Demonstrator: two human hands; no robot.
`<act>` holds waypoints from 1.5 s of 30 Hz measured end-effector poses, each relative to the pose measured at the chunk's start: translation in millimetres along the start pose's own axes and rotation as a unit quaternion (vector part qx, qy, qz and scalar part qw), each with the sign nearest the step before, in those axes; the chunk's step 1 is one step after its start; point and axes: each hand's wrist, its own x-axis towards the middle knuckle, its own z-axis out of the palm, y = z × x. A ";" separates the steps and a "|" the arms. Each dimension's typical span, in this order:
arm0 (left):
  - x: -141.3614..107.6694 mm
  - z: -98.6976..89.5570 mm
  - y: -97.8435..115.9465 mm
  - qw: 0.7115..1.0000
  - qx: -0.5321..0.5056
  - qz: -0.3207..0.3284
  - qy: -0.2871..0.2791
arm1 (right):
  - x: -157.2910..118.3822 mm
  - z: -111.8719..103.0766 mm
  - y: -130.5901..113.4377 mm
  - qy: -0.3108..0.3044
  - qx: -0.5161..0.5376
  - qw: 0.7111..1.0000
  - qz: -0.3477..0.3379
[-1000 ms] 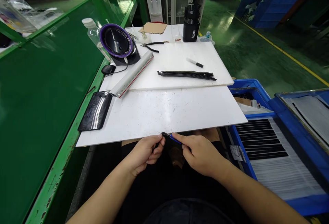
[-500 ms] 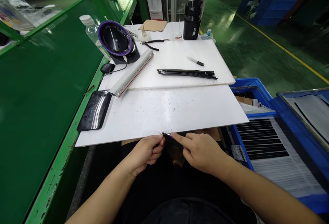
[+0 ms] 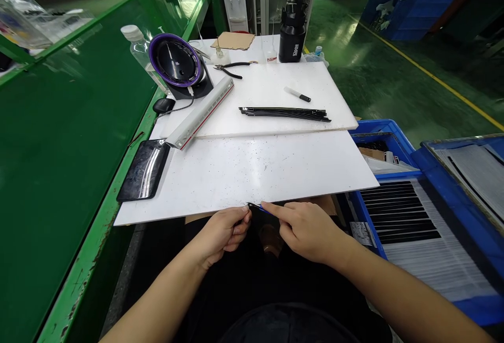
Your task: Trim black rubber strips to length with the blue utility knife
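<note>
Just off the front edge of the white board point(image 3: 252, 169), my two hands meet. My left hand point(image 3: 226, 232) is closed in a pinch on a dark piece that is mostly hidden, with only a tiny bit showing at the fingertips. My right hand point(image 3: 305, 227) grips a slim blue-handled blade tool point(image 3: 256, 206), index finger stretched along it. Its thin tip points left and reaches my left thumb. Farther back, a bundle of black strips point(image 3: 283, 114) lies on a white foam sheet point(image 3: 220, 117), with a capped knife or pen point(image 3: 297, 94) behind it.
A triangular scale ruler point(image 3: 202, 114), a tablet point(image 3: 144, 169) and a purple-rimmed fan point(image 3: 176, 60) occupy the left. Cutting pliers point(image 3: 232, 68), small bottles and a black flask point(image 3: 292, 35) stand behind. Blue crates point(image 3: 380, 232) with black strips sit at right. Dark specks dot the board.
The view has shifted very slightly. Both hands hold nearly the same pose, the tool tip still at my left thumb.
</note>
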 end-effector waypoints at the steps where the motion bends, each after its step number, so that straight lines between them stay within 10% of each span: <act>1: -0.1 -0.1 -0.1 1.000 0.000 0.000 -0.001 | 0.0 0.1 -0.1 0.001 0.003 1.000 0.000; 21: 0.1 -1.8 0.3 1.000 0.011 0.003 0.002 | -5.9 17.9 -3.6 0.028 -0.130 0.991 -0.010; 29: -12.6 11.5 -8.0 0.999 0.012 0.033 0.014 | -13.4 12.2 4.2 0.123 0.098 0.987 0.017; 45: -4.2 13.0 -4.8 0.996 -0.083 0.005 0.039 | -13.2 17.5 -15.4 0.029 0.110 0.992 0.048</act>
